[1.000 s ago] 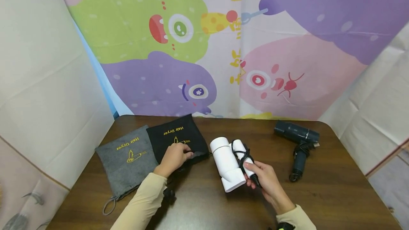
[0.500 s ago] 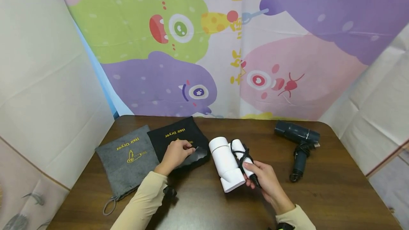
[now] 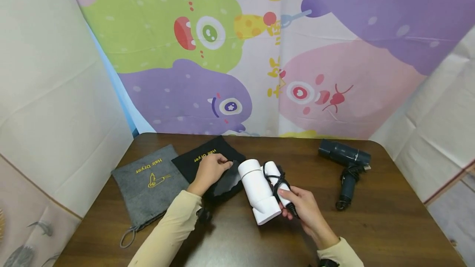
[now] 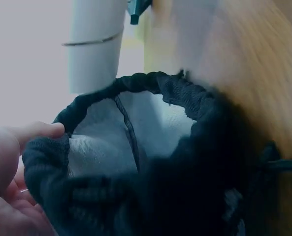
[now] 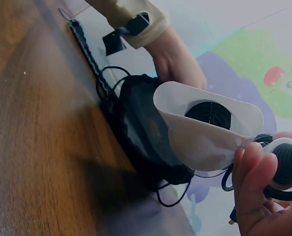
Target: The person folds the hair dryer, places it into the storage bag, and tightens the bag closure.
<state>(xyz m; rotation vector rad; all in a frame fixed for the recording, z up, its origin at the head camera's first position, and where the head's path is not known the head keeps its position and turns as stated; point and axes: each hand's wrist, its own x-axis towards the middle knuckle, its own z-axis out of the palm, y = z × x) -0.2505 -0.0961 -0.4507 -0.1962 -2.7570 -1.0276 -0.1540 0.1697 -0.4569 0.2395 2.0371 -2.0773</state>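
My left hand pinches the rim of a black drawstring bag printed "Hair Dryer". Its gathered mouth gapes in the left wrist view, showing the pale grey lining. In my right hand is a white hair dryer, held by its folded handle with the black cord wound round it. The dryer's round end is right by the bag's mouth in the head view. Facing the right wrist camera is its flattened nozzle, with a dark grille inside.
A grey drawstring bag lies flat at the left, its loop toward the front. At the back right lies a dark hair dryer with its cord wound on the handle. A cartoon-print curtain hangs behind the brown table.
My left hand has moved right and slightly back, lifting the black bag's rim so its mouth shows wider. The white hair dryer has shifted a little left with my right hand.
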